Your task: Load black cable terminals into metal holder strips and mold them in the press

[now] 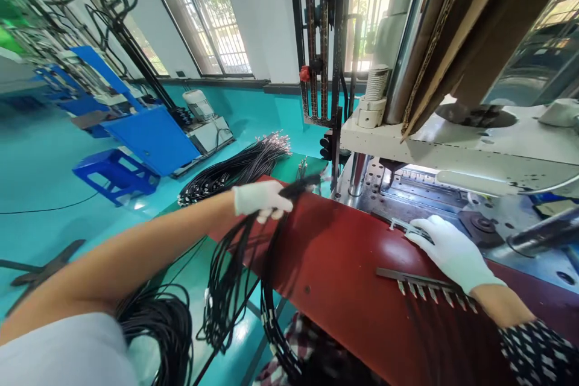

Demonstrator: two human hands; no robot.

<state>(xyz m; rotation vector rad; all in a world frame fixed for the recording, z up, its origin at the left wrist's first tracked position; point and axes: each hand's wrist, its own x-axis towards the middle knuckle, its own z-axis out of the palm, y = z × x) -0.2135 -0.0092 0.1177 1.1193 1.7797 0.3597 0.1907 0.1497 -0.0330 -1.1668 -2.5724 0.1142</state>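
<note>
The left hand [266, 198], in a soft white glove, has its fingers curled around bendy black cables [296, 188] over the smooth red board [335, 241]. The right hand [446, 247] pinches a thin strip [398, 225] near the board's edge. A dark bar [420, 281] (like a comb!) lies nearby.

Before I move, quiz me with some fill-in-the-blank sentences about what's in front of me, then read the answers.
Your left hand grips a bunch of ____ cables.
Your right hand is covered by a white ____.
The color of the board below your hands is ____.
The blue stool stands on the floor to your ____.

Missing words: black; glove; red; left.
</note>
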